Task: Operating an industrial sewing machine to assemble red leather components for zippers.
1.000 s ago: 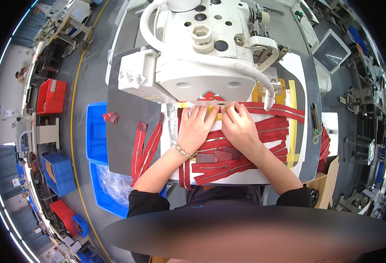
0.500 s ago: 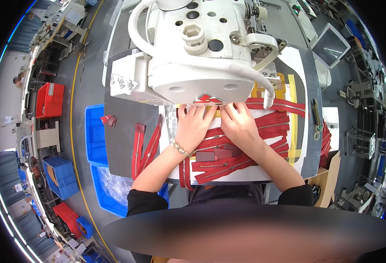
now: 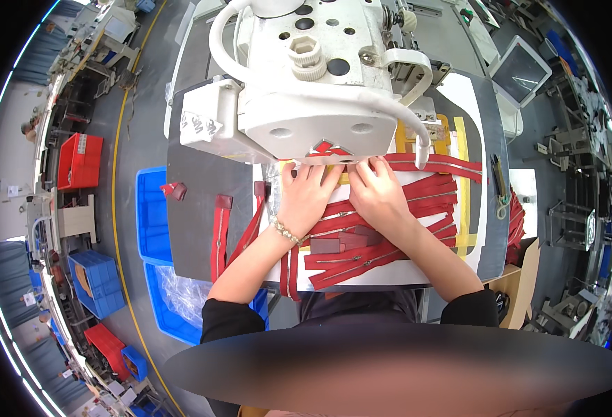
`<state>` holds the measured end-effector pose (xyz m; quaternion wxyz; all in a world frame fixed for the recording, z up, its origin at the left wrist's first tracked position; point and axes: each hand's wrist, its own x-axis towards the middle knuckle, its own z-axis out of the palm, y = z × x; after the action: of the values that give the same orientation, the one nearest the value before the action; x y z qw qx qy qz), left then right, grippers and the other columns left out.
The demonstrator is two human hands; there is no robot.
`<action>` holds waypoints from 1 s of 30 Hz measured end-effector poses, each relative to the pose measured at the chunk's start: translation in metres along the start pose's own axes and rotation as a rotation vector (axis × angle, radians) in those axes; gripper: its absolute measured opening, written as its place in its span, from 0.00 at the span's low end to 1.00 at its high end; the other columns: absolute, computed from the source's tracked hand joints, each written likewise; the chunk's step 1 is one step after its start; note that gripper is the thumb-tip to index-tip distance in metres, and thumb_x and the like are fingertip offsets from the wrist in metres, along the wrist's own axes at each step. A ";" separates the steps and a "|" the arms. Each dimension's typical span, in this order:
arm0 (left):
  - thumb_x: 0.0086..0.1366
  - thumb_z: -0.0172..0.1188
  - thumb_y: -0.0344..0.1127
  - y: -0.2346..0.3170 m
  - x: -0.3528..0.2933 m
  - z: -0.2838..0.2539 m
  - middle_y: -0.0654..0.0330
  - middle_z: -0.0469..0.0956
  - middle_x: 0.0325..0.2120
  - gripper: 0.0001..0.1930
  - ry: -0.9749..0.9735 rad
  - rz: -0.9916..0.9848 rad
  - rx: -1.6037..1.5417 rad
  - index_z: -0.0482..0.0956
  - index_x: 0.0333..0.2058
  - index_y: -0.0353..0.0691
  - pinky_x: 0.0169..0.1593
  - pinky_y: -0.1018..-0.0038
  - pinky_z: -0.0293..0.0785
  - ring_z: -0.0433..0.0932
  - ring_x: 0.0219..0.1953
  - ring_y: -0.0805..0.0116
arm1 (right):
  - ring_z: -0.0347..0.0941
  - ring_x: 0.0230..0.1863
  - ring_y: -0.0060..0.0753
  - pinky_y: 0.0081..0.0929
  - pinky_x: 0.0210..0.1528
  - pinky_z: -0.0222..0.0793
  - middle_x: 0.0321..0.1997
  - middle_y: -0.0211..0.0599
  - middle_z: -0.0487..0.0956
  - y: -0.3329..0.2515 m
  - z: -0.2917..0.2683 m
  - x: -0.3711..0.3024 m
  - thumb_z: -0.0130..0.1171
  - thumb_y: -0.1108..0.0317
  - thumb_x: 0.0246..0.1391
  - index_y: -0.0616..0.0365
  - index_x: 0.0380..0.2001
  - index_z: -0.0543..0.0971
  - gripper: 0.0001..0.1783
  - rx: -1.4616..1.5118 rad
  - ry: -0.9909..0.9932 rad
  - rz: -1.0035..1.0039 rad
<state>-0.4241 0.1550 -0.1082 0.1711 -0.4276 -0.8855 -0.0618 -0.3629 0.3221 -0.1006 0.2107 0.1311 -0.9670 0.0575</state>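
Both my hands are at the front edge of a white sewing machine head [image 3: 320, 118]. My left hand [image 3: 306, 198], with a beaded bracelet at the wrist, lies palm down with fingers spread and tips just under the machine. Beside it, my right hand [image 3: 379, 194] has its fingers bent together at the end of a red zipper [image 3: 441, 164] that runs off to the right. What lies right under the fingertips is mostly hidden. Several more red zippers [image 3: 427, 198] with metal teeth lie under and around my wrists, with dark red tabs [image 3: 325, 245] among them.
Two loose red zippers [image 3: 220, 229] lie on the grey table [image 3: 195, 181] at left, near a small red piece [image 3: 175, 190]. Blue bins [image 3: 154, 222] stand beyond the left edge, one holding clear plastic. Thread snips [image 3: 503, 208] lie at right, near a cardboard box [image 3: 521, 285].
The upper end of a red zipper left of my left hand has turned and shows its dark tab. My hands stay in nearly the same place; the view has shifted slightly.
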 end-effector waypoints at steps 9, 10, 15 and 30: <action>0.57 0.61 0.43 -0.004 0.001 0.002 0.70 0.74 0.38 0.21 0.031 0.009 0.024 0.76 0.51 0.56 0.51 0.59 0.56 0.71 0.44 0.73 | 0.71 0.51 0.48 0.39 0.57 0.66 0.49 0.52 0.73 0.007 -0.005 -0.007 0.59 0.69 0.42 0.65 0.36 0.75 0.16 0.120 0.023 0.008; 0.56 0.61 0.44 -0.005 0.000 0.002 0.70 0.74 0.38 0.22 0.040 0.011 0.027 0.76 0.51 0.57 0.51 0.59 0.56 0.71 0.45 0.73 | 0.70 0.52 0.50 0.40 0.58 0.66 0.50 0.53 0.73 0.008 -0.006 -0.007 0.60 0.69 0.42 0.64 0.35 0.74 0.15 0.138 0.019 -0.002; 0.55 0.62 0.46 -0.017 0.005 -0.001 0.70 0.74 0.39 0.21 0.020 0.063 0.034 0.77 0.50 0.57 0.50 0.58 0.60 0.72 0.45 0.71 | 0.69 0.54 0.52 0.42 0.59 0.65 0.52 0.54 0.72 0.015 -0.010 -0.007 0.63 0.67 0.43 0.63 0.37 0.73 0.17 0.276 -0.009 -0.016; 0.58 0.65 0.53 -0.079 0.037 0.019 0.56 0.81 0.39 0.26 -0.628 -0.192 -0.871 0.79 0.45 0.37 0.47 0.73 0.71 0.77 0.42 0.68 | 0.69 0.56 0.48 0.44 0.59 0.66 0.52 0.47 0.73 0.028 -0.011 -0.004 0.64 0.68 0.43 0.62 0.42 0.72 0.21 0.433 0.013 0.016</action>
<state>-0.5112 0.1375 -0.1103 -0.3007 -0.3742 -0.8216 -0.3074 -0.3630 0.3513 -0.0934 0.1833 0.1652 -0.9318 0.2664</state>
